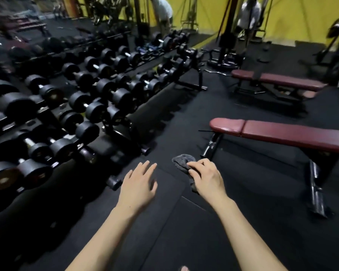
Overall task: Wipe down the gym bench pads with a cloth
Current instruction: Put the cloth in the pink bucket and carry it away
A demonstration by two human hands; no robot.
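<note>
Head view: the right hand (205, 178) is curled around a crumpled grey cloth (184, 163), which bunches out past the fingertips and trails down beneath the palm. The left hand (140, 181) is held out beside it with fingers straight and spread, holding nothing. Both hover over the black rubber floor (184, 118).

The near bench pad (282, 133) lies ahead and to the right of the cloth-holding hand, apart from it and not yet touched. Its long axis runs from the rounded short end, nearest that hand, away to the right and out of frame. The right hand is plainly the nearer of the two, so wiping would likely start at that short end and travel rightward along the pad. A second bench (276, 79) stands farther off beyond the first. A dumbbell rack (67, 94) fills the space left of the empty hand.
</note>
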